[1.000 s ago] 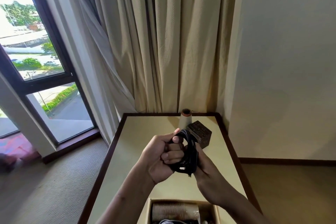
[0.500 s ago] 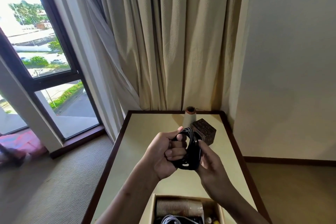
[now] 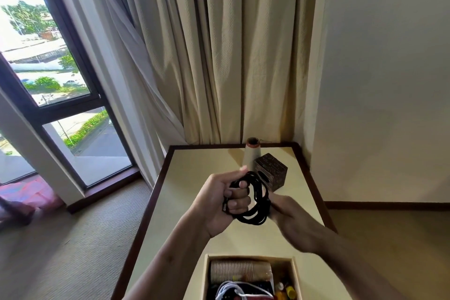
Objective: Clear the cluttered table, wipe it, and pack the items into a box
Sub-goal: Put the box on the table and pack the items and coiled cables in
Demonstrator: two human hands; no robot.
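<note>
r hand (image 3: 289, 221) dropped lower – blurred, grip unclear; l hand (image 3: 219, 202) fisted round cable coil (image 3: 258, 198)

A coiled black cable (image 3: 253, 198) is held above the cream table (image 3: 192, 178), beyond the open, part-filled box (image 3: 295, 275).

A hotel-like room: floor-length cream curtains (image 3: 219, 56), carpet (image 3: 60, 238), tall window (image 3: 48, 68), small corner table (image 3: 194, 178).
</note>
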